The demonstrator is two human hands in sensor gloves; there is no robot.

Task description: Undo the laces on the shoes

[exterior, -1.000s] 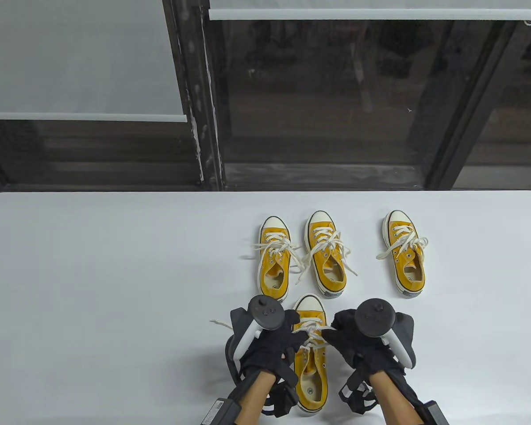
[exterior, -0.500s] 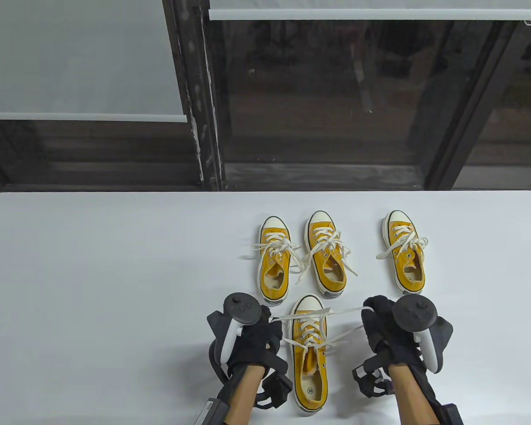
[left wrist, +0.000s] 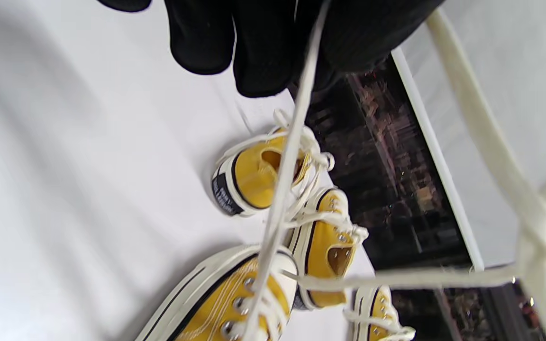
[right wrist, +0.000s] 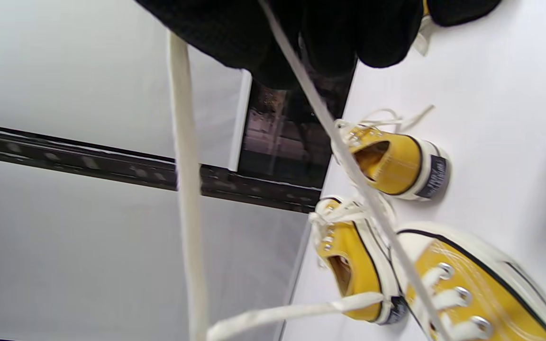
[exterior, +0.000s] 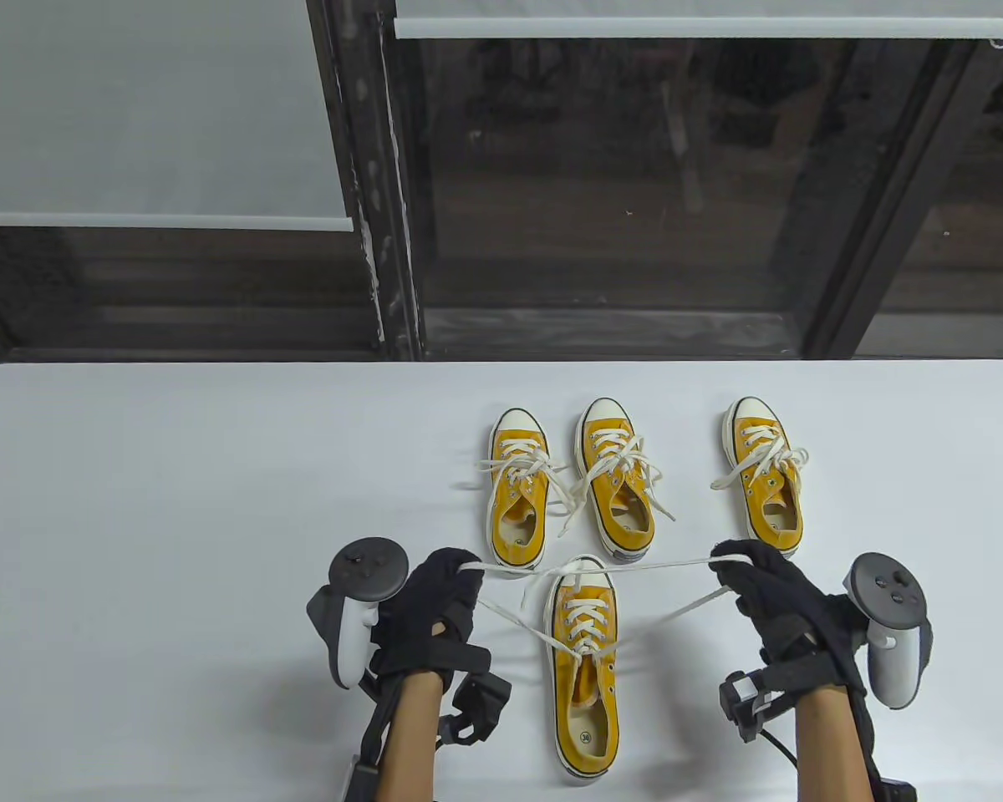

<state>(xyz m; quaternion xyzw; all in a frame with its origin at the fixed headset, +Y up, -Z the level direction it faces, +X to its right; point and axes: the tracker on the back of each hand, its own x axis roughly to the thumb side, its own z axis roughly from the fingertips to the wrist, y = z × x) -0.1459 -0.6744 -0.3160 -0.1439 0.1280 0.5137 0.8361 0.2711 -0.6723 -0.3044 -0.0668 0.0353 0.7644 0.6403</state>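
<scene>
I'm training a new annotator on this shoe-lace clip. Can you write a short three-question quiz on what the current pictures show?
1. How many yellow shoes are on the table?
2. True or false: both hands pinch the lace of the nearest shoe.
3. The left hand and the right hand are: A) resting flat on the table, B) spread apart to either side of the nearest shoe, C) holding a far shoe.

Key
1. Four: three in the far row, one near.
2. True: the lace runs from hand to hand, with strands down to the eyelets.
3. B
</scene>
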